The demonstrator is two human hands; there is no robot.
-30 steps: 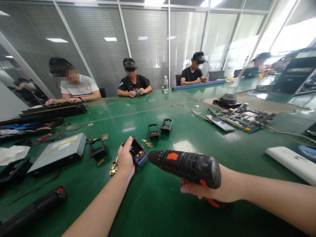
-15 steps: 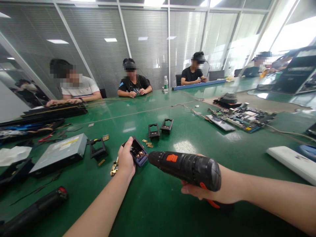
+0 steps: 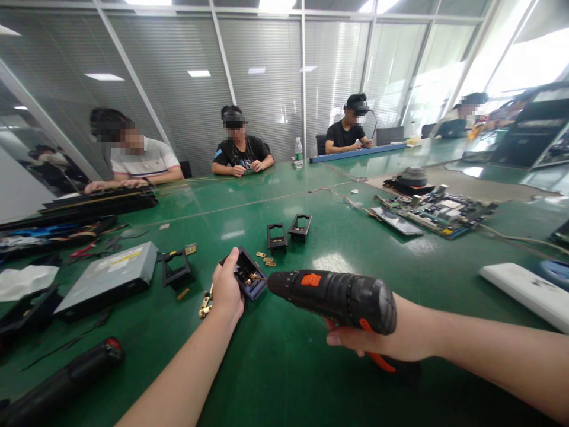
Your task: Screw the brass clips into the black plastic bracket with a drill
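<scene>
My left hand point(image 3: 228, 288) is closed around the left side of a small black plastic housing point(image 3: 255, 288), tilted so its open face shows brass-coloured parts inside. In my right hand point(image 3: 362, 339) is a black and orange cordless drill point(image 3: 331, 296), its nose pointing left at the housing. The bit reaches in among the brass parts; its exact tip is too small to make out. Small brass plates point(image 3: 268, 261) lie just beyond the housing, and more brass pieces point(image 3: 205, 303) sit left of my wrist. Two black frames point(image 3: 278, 238) stand farther back.
Left of me are another black frame point(image 3: 175, 270), a silver disc drive point(image 3: 113, 276) and a black cylindrical tool point(image 3: 66, 379). A circuit board point(image 3: 444, 210) and a white case point(image 3: 524, 293) lie to the right. Several people sit across the green table point(image 3: 213, 207).
The drill's rear end has shifted very slightly to the left and up. The housing and my left hand stay in place.
</scene>
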